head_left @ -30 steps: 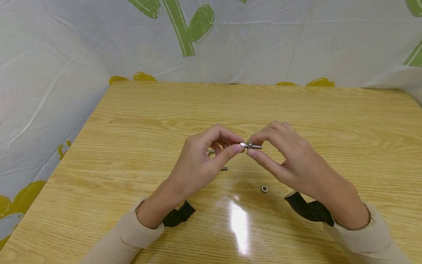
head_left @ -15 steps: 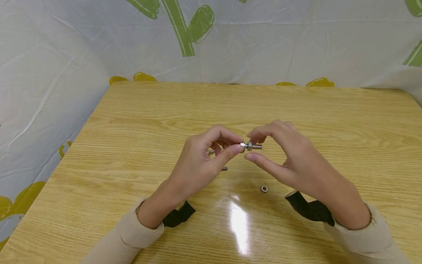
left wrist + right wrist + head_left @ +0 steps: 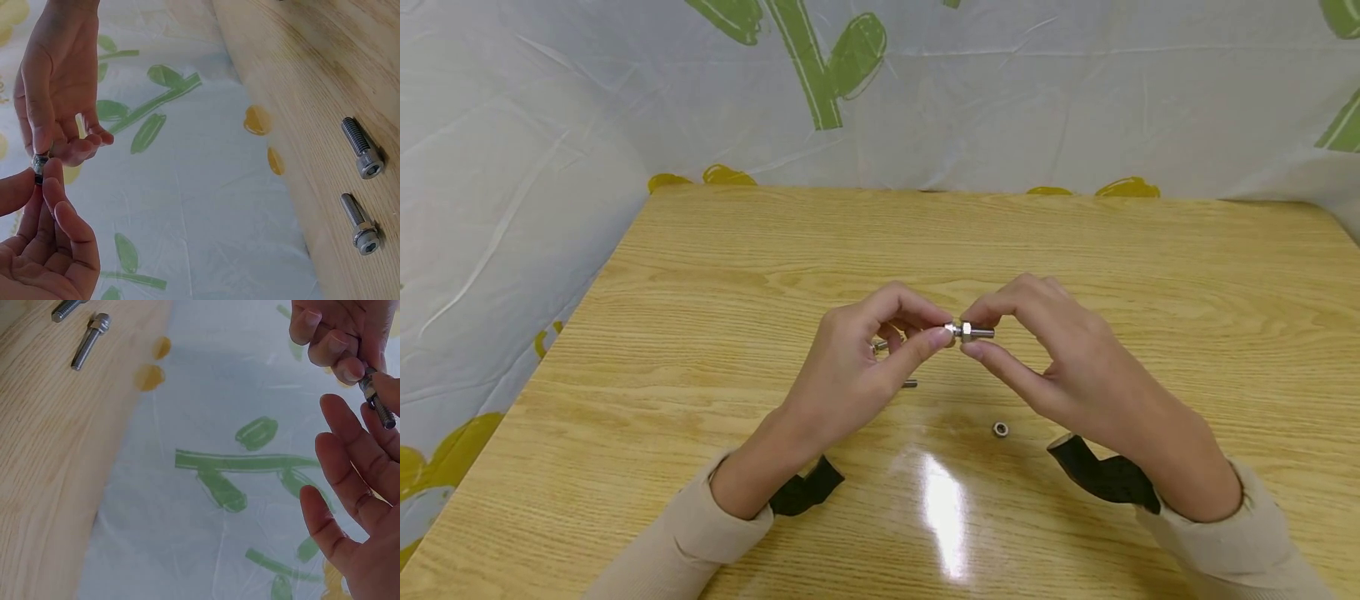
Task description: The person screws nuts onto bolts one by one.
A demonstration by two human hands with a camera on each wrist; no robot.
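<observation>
Over the middle of the table, my left hand (image 3: 857, 358) pinches the head end of a metal bolt (image 3: 984, 333) between thumb and forefinger. A hex nut (image 3: 967, 332) sits partway along its thread, with the threaded end pointing right. My right hand (image 3: 1060, 358) pinches this nut between thumb and forefinger. In the right wrist view the bolt's threaded tip (image 3: 386, 417) pokes out past the right thumb, while its other fingers are spread. The bolt's head is mostly hidden by the left fingertips.
A loose nut (image 3: 1001, 429) lies on the wooden table (image 3: 737, 250) nearer me. Two socket-head bolts lie behind my left hand: a plain one (image 3: 362, 150) and one with a nut near its head (image 3: 359, 225). A patterned cloth (image 3: 962, 100) hangs behind the table.
The right thumb and forefinger came off the nut half a second ago and now pinch it again. The nut's faces have turned a little. The left hand keeps its place.
</observation>
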